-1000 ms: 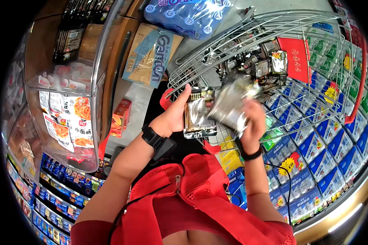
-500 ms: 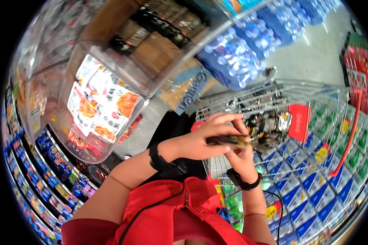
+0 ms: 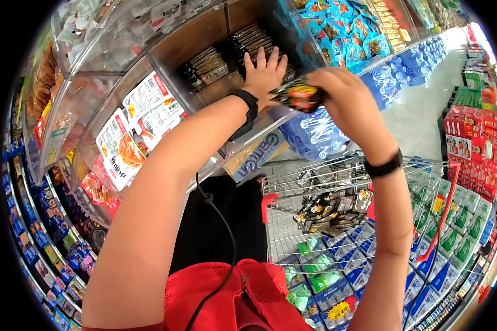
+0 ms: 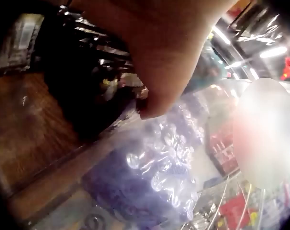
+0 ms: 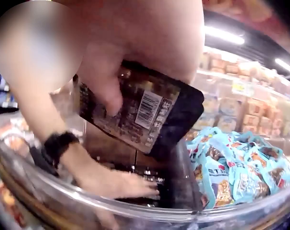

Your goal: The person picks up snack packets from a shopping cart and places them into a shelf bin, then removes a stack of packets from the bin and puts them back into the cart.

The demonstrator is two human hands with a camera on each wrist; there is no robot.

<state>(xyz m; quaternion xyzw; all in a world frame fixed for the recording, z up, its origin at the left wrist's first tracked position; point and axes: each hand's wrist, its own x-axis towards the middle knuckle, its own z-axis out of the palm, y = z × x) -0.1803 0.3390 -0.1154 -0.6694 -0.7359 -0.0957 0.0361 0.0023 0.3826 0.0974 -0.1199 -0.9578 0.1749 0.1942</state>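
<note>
Black packets (image 3: pixel 251 44) stand in rows inside a wooden-backed bin with a clear front. My left hand (image 3: pixel 264 74) reaches into that bin with fingers spread, resting over the rows. In the right wrist view the same left hand (image 5: pixel 116 184) lies flat on the dark packets. My right hand (image 3: pixel 345 102) grips dark packets (image 3: pixel 301 96) just right of the left hand, above the bin's front edge. The right wrist view shows the thumb pressed on the barcoded back of the held packets (image 5: pixel 140 108); how many there are I cannot tell.
Below right stands a wire cart (image 3: pixel 281 220) with many black packets in it. Blue snack packets (image 3: pixel 342 33) fill the neighbouring bin. Bottled water packs (image 3: pixel 315 135) and a carton (image 3: pixel 257 157) sit under the bins. White-and-orange packets (image 3: pixel 121 146) are at the left.
Both hands have moved from above the cart's near side up to the bin. The left hand has let go of the packets and spread its fingers; the right hand now holds them. The view has shifted toward the bins.
</note>
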